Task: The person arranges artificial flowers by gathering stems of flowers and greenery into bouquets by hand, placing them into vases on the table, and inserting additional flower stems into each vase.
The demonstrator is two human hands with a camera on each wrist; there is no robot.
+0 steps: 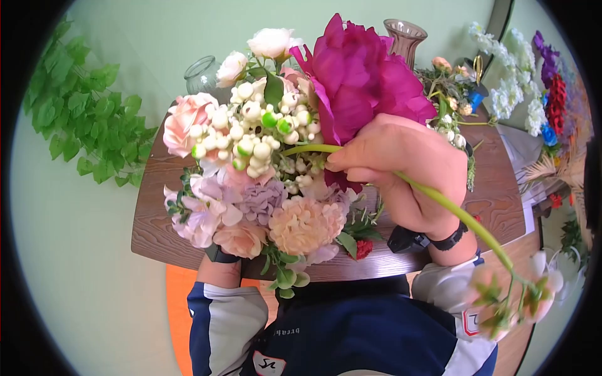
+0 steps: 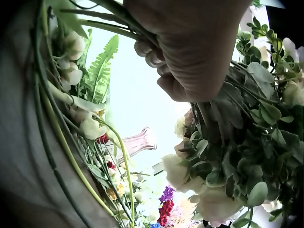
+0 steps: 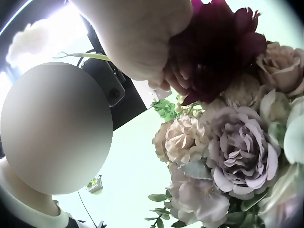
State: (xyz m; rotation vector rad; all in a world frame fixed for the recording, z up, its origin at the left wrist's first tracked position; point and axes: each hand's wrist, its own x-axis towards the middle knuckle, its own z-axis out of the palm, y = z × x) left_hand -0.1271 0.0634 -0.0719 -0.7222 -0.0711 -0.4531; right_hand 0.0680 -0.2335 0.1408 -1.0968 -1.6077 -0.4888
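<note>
My right hand (image 1: 420, 166) pinches a long green flower stem (image 1: 464, 216) between thumb and fingers. Pale peach-and-white blossoms (image 1: 501, 301) hang blurred from the stem's far end at lower right. The stem's other end points in among white berries (image 1: 254, 135) of a large artificial bouquet (image 1: 301, 229). A big magenta peony (image 1: 370, 78) rises from the bouquet right beside the right hand. Below the blooms my left hand (image 2: 194, 52) grips the bundled stems (image 2: 135, 23), as the left wrist view shows; in the head view the bouquet hides that hand.
Under the bouquet is a dark wooden table (image 1: 166, 216). A clear glass jar (image 1: 202, 75) and a pinkish ribbed vase (image 1: 406, 39) stand at the back. Loose flowers (image 1: 461, 106) lie at right. Green leafy vines (image 1: 84, 100) hang at left; red carnation (image 1: 362, 249) lies near the front edge.
</note>
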